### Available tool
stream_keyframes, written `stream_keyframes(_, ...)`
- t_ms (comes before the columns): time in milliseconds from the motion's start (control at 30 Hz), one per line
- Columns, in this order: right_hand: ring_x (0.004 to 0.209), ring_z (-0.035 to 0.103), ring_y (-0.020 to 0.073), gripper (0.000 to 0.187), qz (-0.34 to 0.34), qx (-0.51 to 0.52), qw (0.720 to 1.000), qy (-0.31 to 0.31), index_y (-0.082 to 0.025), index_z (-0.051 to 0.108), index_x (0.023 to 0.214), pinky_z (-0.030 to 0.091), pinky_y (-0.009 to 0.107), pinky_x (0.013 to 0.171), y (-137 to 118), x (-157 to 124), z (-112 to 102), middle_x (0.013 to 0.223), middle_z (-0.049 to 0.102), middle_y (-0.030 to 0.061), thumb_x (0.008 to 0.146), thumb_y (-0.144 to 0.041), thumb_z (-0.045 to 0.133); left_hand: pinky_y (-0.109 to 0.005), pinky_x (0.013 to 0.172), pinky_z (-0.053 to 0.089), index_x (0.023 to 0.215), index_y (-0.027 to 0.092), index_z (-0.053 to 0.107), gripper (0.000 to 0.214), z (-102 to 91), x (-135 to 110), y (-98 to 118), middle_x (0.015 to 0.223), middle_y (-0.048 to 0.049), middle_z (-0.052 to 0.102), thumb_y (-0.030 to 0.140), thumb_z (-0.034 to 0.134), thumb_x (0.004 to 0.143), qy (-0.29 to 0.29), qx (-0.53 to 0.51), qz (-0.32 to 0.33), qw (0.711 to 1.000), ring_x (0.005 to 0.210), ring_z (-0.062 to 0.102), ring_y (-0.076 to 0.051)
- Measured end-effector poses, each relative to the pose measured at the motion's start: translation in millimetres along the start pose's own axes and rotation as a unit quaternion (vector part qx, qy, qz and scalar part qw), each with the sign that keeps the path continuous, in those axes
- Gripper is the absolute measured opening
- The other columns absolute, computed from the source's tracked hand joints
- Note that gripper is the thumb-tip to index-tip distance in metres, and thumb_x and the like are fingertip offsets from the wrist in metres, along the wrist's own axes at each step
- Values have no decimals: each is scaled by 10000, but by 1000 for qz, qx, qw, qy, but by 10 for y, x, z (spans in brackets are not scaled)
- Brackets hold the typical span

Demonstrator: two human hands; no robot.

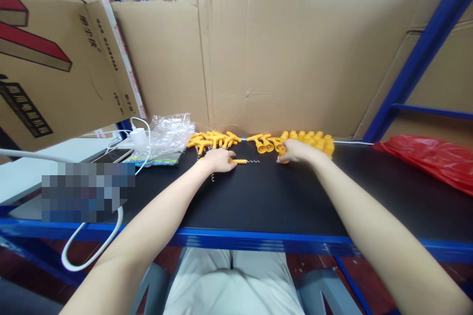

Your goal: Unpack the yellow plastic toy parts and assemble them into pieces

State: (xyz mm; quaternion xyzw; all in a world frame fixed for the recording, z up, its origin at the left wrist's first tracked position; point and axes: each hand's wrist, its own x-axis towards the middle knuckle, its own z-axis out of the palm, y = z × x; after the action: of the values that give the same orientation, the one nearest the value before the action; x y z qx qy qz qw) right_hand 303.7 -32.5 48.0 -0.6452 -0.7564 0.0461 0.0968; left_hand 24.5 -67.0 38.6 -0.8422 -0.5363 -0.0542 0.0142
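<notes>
My left hand [219, 159] rests on the black tabletop [266, 197], its fingers closed on a yellow ribbed part with a metal spring [244, 161] sticking out to the right. Just behind it lies a pile of yellow Y-shaped plastic parts [212, 140]. My right hand [295, 150] reaches into the yellow parts at the back; its fingers curl over a yellow ring-ended part [281, 149]. A row of yellow plastic caps [314, 140] sits right of that hand. Another small spring [213, 176] lies near my left wrist.
A cardboard wall [266, 59] closes the back of the bench. A crumpled clear plastic bag [168, 134] and a white charger with cable [137, 134] lie at left. A red plastic bag [428, 158] lies at right. A blue shelf upright [417, 64] stands behind it.
</notes>
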Motion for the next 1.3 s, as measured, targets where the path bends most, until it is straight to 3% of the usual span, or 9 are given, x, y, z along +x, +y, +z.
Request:
stream_keyframes(133,768,612,264,210,-79,-8,997,24,-197,634,847,466,377,676,-207,-92,16,827,653,77,645,-173,686,-376,816,466,1116,249,617,405,-35,-2,-1,1090,-88,663,469,454,818,-24,-3,-11,1000,999,606,-287)
stream_keyframes(233,772,614,239,203,-128,-27,991,8,-203,658,855,455,330,677,-286,-119,65,851,659,62,665,-133,640,-365,770,477,1060,230,627,355,-32,2,-4,1036,-92,677,430,464,814,-16,-11,-5,1000,943,624,-279)
stream_keyframes(467,817,621,230,236,-146,-39,988,-24,-217,677,931,462,325,723,-318,-126,108,906,674,58,702,-171,646,-338,760,478,1032,218,622,347,-34,6,-7,1021,-86,676,439,463,817,-16,-6,-8,1000,924,626,-260)
stream_keyframes(567,917,614,237,298,-170,-35,985,-14,-183,657,1024,456,320,791,-329,-118,114,1020,664,81,728,-187,632,-343,774,478,1015,225,615,339,-25,12,-15,1036,-74,670,443,443,821,-20,-4,-15,1000,933,624,-258)
stream_keyframes(667,985,595,242,346,-186,-24,982,5,-151,631,1095,441,321,841,-358,-119,119,1108,640,111,753,-203,622,-347,776,478,1009,224,605,324,1,23,-34,1013,-75,669,435,443,824,7,3,-26,1000,930,622,-259)
stream_keyframes(900,774,606,183,252,-167,62,983,54,-147,661,1013,452,285,704,-403,-147,119,915,673,76,776,-223,621,-359,754,470,1030,233,582,290,1,42,-30,920,-72,673,402,442,841,78,-33,-43,995,884,624,-257)
stream_keyframes(1033,729,593,160,281,-207,128,966,91,-154,661,1046,458,290,698,-444,-135,182,909,673,68,772,-209,627,-329,718,467,1023,235,570,261,-10,31,0,872,-53,666,397,461,850,114,-64,-15,991,817,624,-229)
stream_keyframes(1167,789,602,182,303,-243,151,949,133,-133,648,1081,471,331,754,-510,-140,223,1002,665,108,792,-214,609,-336,711,465,1092,237,524,269,19,16,-6,993,-75,641,379,425,885,155,-23,6,988,861,621,-243)
stream_keyframes(1300,820,614,190,292,-244,158,947,138,-165,648,1079,478,351,786,-520,-140,227,1024,670,91,797,-229,608,-355,714,468,1137,230,494,288,43,14,-12,1058,-112,610,369,380,912,153,1,6,988,875,619,-253)
